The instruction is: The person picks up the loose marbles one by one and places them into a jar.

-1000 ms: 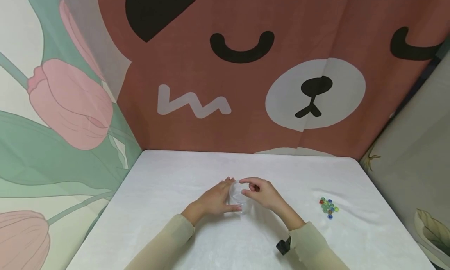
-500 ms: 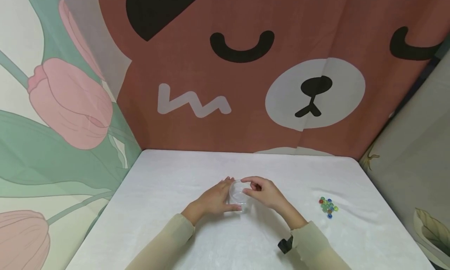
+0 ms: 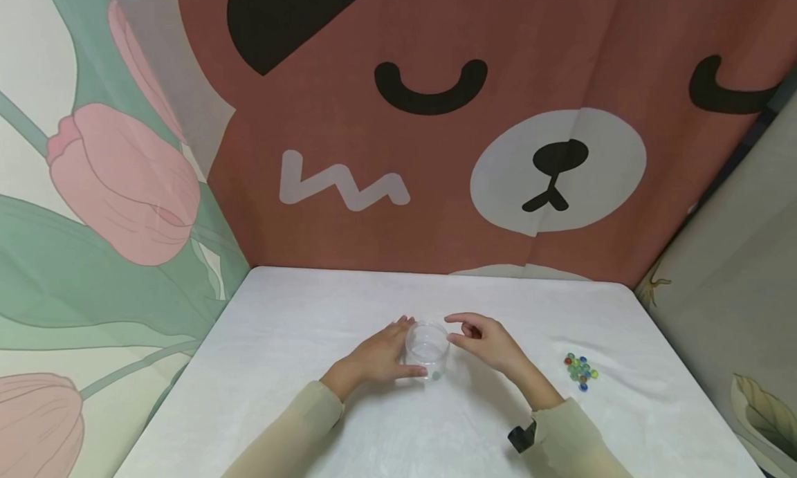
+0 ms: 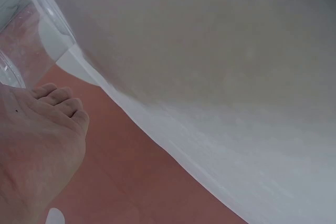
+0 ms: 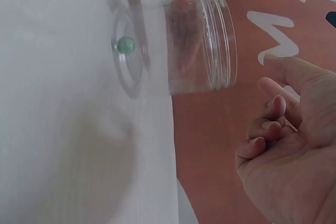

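A clear plastic jar point(image 3: 427, 346) with a threaded mouth stands upright on the white-covered table, without a lid. My left hand point(image 3: 378, 353) grips its left side, thumb in front and fingers behind. Inside, on the bottom, lies one green marble point(image 5: 126, 44). Just right of the jar's rim is my right hand point(image 3: 488, 341), thumb and index finger parted and the other fingers curled in. Nothing shows between those fingers. The left wrist view has the left palm point(image 4: 42, 135) beside part of the jar.
Several coloured glass marbles point(image 3: 580, 370) lie in a loose cluster on the white tablecloth point(image 3: 299, 305), right of the right hand. A black wrist device point(image 3: 521, 437) hangs at the right sleeve. Printed curtains point(image 3: 349, 236) stand behind and beside the table.
My right hand has drawn back to the right from over the jar's mouth. A green marble now shows at the jar's bottom. The left hand stays in place.
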The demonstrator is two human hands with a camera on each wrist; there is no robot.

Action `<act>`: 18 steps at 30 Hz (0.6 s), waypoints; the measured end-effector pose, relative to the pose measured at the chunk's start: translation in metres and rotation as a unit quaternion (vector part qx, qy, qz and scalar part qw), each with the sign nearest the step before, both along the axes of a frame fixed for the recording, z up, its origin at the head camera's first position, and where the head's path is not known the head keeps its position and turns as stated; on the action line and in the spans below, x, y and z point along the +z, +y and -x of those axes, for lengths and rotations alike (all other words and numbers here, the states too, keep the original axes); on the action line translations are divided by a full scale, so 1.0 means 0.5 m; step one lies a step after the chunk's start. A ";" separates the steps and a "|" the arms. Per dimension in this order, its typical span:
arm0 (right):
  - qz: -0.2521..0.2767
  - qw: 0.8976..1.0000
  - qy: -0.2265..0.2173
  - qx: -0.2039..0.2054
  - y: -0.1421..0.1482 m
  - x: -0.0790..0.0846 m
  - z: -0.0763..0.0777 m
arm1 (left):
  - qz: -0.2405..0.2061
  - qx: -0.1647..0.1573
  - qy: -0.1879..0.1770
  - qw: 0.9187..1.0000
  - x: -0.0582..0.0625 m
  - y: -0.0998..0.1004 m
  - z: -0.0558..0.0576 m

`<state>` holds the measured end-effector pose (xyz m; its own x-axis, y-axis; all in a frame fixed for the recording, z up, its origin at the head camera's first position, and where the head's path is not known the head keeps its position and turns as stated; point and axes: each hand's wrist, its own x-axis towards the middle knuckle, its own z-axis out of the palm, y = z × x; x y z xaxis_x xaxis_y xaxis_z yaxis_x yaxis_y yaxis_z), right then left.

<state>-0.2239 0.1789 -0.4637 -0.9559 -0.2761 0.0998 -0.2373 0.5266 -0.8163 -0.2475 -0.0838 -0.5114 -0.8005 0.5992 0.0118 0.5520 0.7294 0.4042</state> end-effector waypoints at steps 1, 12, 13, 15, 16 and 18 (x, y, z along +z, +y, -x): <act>-0.001 1.000 -0.001 -0.002 0.003 0.001 -0.001 | 0.000 0.000 0.000 1.000 0.000 0.000 0.000; -0.024 0.999 -0.007 -0.036 0.048 0.004 -0.002 | 0.003 0.002 0.010 1.000 0.002 0.001 0.002; -0.026 0.999 -0.010 -0.040 0.052 0.004 -0.003 | 0.004 0.001 0.011 1.000 0.002 0.001 0.002; -0.030 0.999 -0.017 -0.043 0.060 0.004 -0.004 | 0.005 0.000 0.012 1.000 0.003 0.001 0.001; -0.030 0.998 -0.020 -0.045 0.063 0.004 -0.005 | 0.008 0.000 0.012 1.000 0.003 0.001 0.001; -0.031 0.998 -0.024 -0.048 0.071 0.003 -0.006 | 0.010 -0.001 0.010 1.000 0.005 0.001 0.000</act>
